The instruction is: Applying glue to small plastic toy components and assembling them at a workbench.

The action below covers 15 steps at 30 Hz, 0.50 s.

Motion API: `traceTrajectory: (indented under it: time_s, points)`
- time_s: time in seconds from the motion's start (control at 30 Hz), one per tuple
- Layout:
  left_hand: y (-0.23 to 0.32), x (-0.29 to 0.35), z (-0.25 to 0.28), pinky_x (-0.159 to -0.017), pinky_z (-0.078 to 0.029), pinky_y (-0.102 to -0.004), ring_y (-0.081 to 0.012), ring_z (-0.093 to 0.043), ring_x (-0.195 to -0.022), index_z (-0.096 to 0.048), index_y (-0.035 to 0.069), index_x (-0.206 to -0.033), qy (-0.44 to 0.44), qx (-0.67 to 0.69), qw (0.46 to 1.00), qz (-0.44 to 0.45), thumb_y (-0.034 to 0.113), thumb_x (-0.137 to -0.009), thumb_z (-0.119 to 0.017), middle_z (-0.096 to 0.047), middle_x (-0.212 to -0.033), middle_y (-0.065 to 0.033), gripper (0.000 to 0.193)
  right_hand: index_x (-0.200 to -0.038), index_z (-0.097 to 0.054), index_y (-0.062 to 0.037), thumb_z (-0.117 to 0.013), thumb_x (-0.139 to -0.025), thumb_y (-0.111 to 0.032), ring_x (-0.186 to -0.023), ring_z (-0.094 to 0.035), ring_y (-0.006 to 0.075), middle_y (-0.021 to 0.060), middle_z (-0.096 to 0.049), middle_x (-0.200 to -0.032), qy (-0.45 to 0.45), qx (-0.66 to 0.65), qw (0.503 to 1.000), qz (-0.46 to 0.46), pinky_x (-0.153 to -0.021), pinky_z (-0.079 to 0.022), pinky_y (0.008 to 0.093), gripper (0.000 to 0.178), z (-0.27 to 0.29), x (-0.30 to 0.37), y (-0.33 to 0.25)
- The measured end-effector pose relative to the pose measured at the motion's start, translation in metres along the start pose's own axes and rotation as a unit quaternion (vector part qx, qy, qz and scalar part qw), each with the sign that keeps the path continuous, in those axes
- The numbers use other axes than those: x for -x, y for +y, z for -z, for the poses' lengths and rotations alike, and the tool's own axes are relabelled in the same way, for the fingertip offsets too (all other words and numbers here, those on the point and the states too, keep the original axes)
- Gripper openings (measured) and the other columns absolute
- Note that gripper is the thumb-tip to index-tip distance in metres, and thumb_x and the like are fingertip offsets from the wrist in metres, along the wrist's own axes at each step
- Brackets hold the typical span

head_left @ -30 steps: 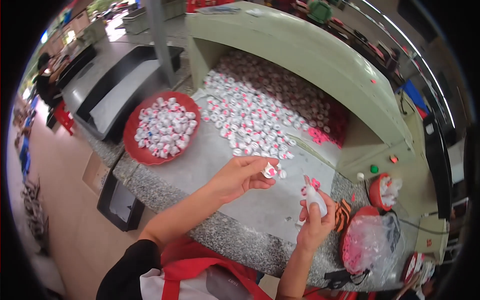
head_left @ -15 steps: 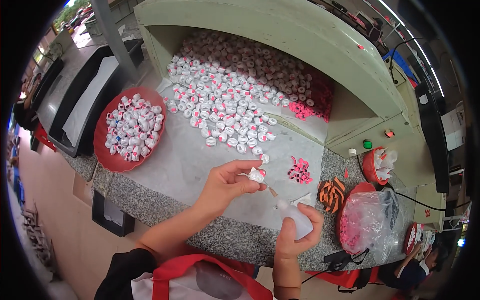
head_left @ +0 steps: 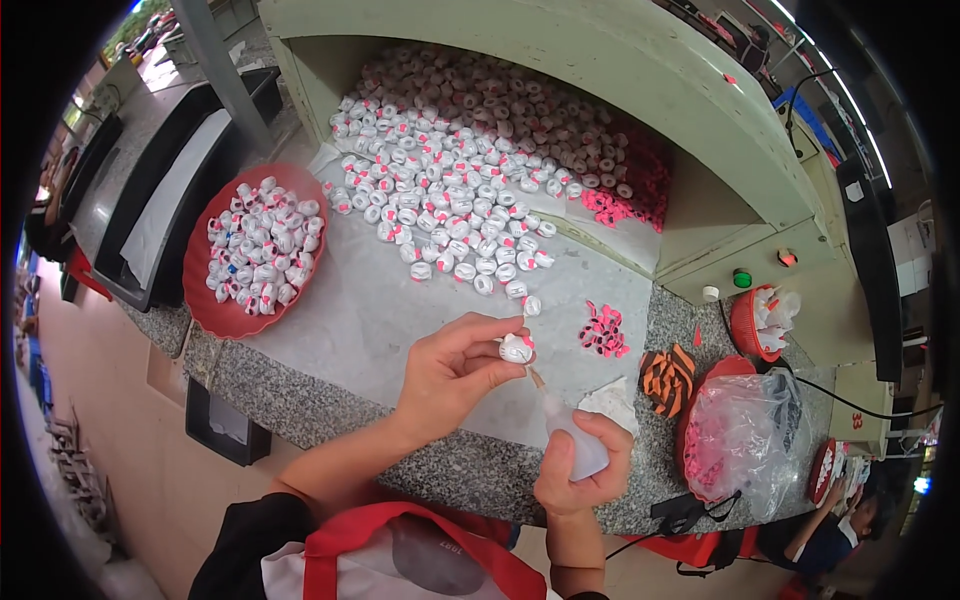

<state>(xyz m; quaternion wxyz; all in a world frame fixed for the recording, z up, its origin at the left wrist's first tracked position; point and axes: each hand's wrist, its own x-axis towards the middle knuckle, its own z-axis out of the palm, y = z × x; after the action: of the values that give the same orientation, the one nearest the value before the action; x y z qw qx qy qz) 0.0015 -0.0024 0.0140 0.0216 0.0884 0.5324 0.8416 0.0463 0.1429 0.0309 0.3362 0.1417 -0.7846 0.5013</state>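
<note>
Evidently the small rounded white figure piece with a pink mark (head_left: 515,348) sat at the fingertips of the left hand (head_left: 445,378), whose grip was closed on it between thumb and fingers, covering part of its sides. The right hand (head_left: 580,475) had its grip wrapped around a translucent white squeeze bottle (head_left: 572,448), its thin brownish nozzle (head_left: 538,379) pointing up at the piece's underside; whether they touched could not be told. Below lay a whitish sheet (head_left: 365,345) on the speckled grey stone counter (head_left: 350,425). Just beyond the left fingertips was the edge of a broad heap of similar white pieces (head_left: 440,190), reaching back into a pale green metal housing (head_left: 700,130). Small pink and black parts (head_left: 603,331) lay to the right, near a crumpled white paper (head_left: 612,402) and an orange-and-black striped cloth (head_left: 667,381). A red scalloped bowl (head_left: 197,290) of white pieces stood well apart on the left.
</note>
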Motion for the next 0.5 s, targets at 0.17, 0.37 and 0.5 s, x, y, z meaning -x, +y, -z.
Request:
traceTrajectory:
  time_s: [0.17,0.37,0.5]
  points:
    - [0.0032,0.0022,-0.0005,-0.078,-0.048,-0.0247,-0.0162,-0.056,-0.091,-0.050,-0.004,-0.110,-0.001,0.012,1.000,0.007,-0.009,-0.076,-0.055,-0.051,-0.100,-0.0079,0.035,-0.087,-0.053,0.0013,-0.061,-0.064,-0.002,-0.050,-0.055,0.0191,0.0112,-0.058,-0.068,0.002,-0.004,1.000,0.001,-0.048,-0.045,0.0260,0.025,-0.0028,0.0007,-0.0021]
    - [0.0012,0.0013,0.0018,-0.077,-0.050,-0.0289,-0.0220,-0.057,-0.093,-0.048,-0.006,-0.110,-0.011,-0.004,1.000,-0.011,-0.011,-0.075,-0.055,-0.051,-0.104,-0.0128,0.036,-0.088,-0.052,0.0017,-0.060,-0.064,-0.001,-0.049,-0.055,0.0186,0.0113,-0.058,-0.068,-0.011,0.005,1.000,0.019,-0.046,-0.044,0.0260,0.026,-0.0008,-0.0008,0.0003]
    - [0.0049,0.0008,0.0025,-0.077,-0.050,-0.0272,-0.0192,-0.055,-0.093,-0.050,-0.006,-0.108,-0.017,-0.054,0.998,-0.021,-0.013,-0.074,-0.054,-0.050,-0.104,-0.0128,0.036,-0.087,-0.052,0.0019,-0.060,-0.064,-0.002,-0.047,-0.054,0.0181,0.0113,-0.058,-0.065,-0.023,-0.005,1.000,0.019,-0.045,-0.044,0.0258,0.024,-0.0009,-0.0044,-0.0046]
